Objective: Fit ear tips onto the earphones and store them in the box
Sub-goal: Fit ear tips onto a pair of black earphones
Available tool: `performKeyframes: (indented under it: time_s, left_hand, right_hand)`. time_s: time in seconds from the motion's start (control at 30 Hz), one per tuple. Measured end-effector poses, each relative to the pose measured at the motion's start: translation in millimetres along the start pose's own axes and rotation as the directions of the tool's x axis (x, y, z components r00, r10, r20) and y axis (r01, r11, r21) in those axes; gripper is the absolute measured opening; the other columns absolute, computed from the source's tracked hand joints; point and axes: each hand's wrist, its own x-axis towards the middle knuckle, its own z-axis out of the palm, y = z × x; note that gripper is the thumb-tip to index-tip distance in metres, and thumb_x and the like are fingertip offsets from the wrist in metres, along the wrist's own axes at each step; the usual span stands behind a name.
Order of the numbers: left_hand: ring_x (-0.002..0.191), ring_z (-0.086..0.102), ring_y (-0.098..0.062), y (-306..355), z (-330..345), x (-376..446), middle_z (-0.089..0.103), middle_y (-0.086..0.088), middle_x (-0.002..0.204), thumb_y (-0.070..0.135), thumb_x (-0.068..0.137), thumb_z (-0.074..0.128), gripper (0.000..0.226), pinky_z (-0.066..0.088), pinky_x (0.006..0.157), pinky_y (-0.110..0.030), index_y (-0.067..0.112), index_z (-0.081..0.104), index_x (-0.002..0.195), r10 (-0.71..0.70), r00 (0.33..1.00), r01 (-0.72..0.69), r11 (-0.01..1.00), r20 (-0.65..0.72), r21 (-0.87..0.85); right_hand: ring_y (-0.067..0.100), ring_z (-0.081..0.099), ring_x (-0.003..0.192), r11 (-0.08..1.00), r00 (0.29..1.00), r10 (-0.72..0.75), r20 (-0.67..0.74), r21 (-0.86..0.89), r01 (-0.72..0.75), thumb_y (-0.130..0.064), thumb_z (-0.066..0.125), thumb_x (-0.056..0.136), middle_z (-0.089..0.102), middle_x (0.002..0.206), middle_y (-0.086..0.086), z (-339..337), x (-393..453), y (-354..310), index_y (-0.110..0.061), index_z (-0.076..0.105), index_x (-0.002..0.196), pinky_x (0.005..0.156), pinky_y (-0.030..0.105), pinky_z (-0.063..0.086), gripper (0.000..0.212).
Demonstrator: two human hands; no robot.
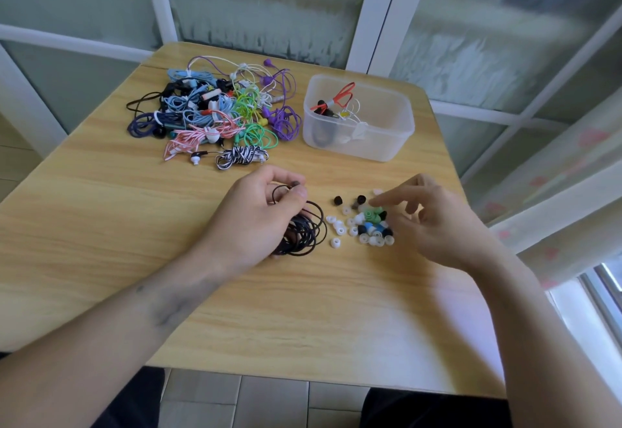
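Under the right hand (434, 222) fingers (387, 196) lie ear tips (365, 225).

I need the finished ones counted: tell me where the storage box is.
The clear box sits at the table's far right, beside the earphone pile.

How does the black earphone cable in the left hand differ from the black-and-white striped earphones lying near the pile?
The black earphone cable is plain black, and the left hand grips its loose, wide loops. The black-and-white striped earphones are zebra-patterned, wound into a tight bundle, and lie untouched on the wooden table. Both are coiled, and neither is in the clear plastic box.
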Motion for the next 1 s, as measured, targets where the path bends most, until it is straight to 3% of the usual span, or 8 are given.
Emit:
performKeyframes:
  time_s: [0.07, 0.13, 0.3, 0.43, 0.53, 0.63, 0.8, 1.0]
  left_hand:
    - [0.063, 0.065, -0.008, 1.1, -0.9, 0.7, 0.071, 0.0, 0.07, 0.017, 0.093, 0.06, 0.01, 0.05, 0.052, -0.029, 0.017, 0.061, 0.103, -0.017, 1.0, 0.017, 0.999, -0.004, -0.036]
    - [0.062, 0.064, -0.008, 1.9, -1.8, 1.5, 0.071, 0.001, 0.069, 0.017, 0.091, 0.063, 0.012, 0.048, 0.051, -0.026, 0.016, 0.061, 0.103, -0.036, 0.999, 0.037, 0.998, 0.005, -0.059]
    - [0.07, 0.064, -0.008, 1.4, -5.7, 3.9, 0.063, 0.015, 0.06, 0.02, 0.088, 0.067, 0.026, 0.049, 0.069, -0.026, 0.016, 0.06, 0.112, -0.053, 0.998, 0.056, 0.996, 0.037, -0.063]
    - [0.051, 0.052, 0.004, 1.1, -7.8, 5.2, 0.051, 0.023, 0.048, 0.02, 0.089, 0.066, 0.024, 0.047, 0.054, -0.02, 0.015, 0.059, 0.112, -0.043, 0.998, 0.044, 0.999, 0.037, -0.017]
    - [0.048, 0.05, 0.0, 2.7, -8.9, 4.6, 0.05, 0.02, 0.047, 0.021, 0.091, 0.063, 0.02, 0.048, 0.044, -0.027, 0.014, 0.059, 0.11, -0.051, 0.998, 0.052, 0.999, 0.025, -0.013]
    - [0.052, 0.053, -0.008, 5.7, -10.9, 5.2, 0.051, 0.015, 0.054, 0.023, 0.092, 0.063, 0.016, 0.05, 0.045, -0.032, 0.016, 0.061, 0.106, -0.077, 0.997, 0.078, 0.997, 0.013, -0.029]
    - [0.053, 0.056, -0.022, 11.0, -15.3, 6.7, 0.061, -0.007, 0.071, 0.03, 0.095, 0.057, 0.024, 0.048, 0.048, -0.03, 0.011, 0.059, 0.109, -0.156, 0.986, 0.161, 0.982, 0.049, -0.101]
    - [0.055, 0.056, -0.028, 16.3, -24.2, 9.3, 0.057, -0.014, 0.074, 0.03, 0.097, 0.051, 0.038, 0.049, 0.045, -0.028, -0.001, 0.056, 0.118, -0.221, 0.968, 0.243, 0.941, 0.117, -0.235]
  right_hand:
    - [0.003, 0.053, 0.085, 1.0, 0.999, -0.013, 0.038, -0.006, 0.013, -0.013, 0.062, 0.088, 0.053, 0.096, -0.011, 3.8, -0.5, -2.6, -0.045, 0.072, 0.096, 0.066, 0.008, 0.036, 0.034]
    - [0.002, 0.052, 0.083, 1.0, 1.0, -0.025, 0.007, 0.003, 0.025, -0.014, 0.064, 0.087, 0.054, 0.094, -0.012, 4.6, -1.4, -4.1, -0.042, 0.074, 0.091, 0.065, 0.006, 0.036, 0.03]
    - [-0.001, 0.052, 0.083, 0.999, 0.988, -0.046, -0.151, 0.01, 0.048, -0.03, 0.068, 0.089, 0.058, 0.091, -0.013, 7.1, 3.9, -8.9, -0.034, 0.076, 0.091, 0.064, 0.006, 0.035, 0.009]
    - [0.005, 0.05, 0.081, 0.997, 0.991, -0.053, -0.123, -0.054, 0.046, -0.03, 0.069, 0.088, 0.057, 0.09, -0.005, 19.2, 15.5, -14.9, -0.03, 0.076, 0.086, 0.065, 0.004, 0.033, 0.007]
    - [0.006, 0.047, 0.075, 0.993, 0.992, -0.067, -0.105, -0.108, 0.056, -0.025, 0.071, 0.083, 0.056, 0.084, -0.004, 24.9, 20.2, -20.5, -0.03, 0.076, 0.082, 0.063, 0.005, 0.032, 0.007]
    - [0.001, 0.047, 0.069, 0.99, 0.989, -0.08, -0.12, -0.122, 0.065, -0.019, 0.07, 0.08, 0.059, 0.082, -0.001, 26.2, 22.6, -25.8, -0.028, 0.074, 0.076, 0.062, 0.004, 0.032, 0.01]
    - [0.012, 0.05, 0.082, 0.99, 0.995, -0.027, -0.095, -0.142, 0.013, -0.016, 0.062, 0.086, 0.056, 0.09, 0.001, 26.5, 23.3, -25.0, -0.02, 0.07, 0.083, 0.062, 0.014, 0.032, 0.01]
    - [0.013, 0.046, 0.088, 0.985, 0.999, -0.025, -0.047, -0.174, 0.017, -0.017, 0.059, 0.09, 0.049, 0.095, -0.002, 28.8, 24.2, -27.1, -0.021, 0.07, 0.089, 0.067, 0.022, 0.028, 0.011]
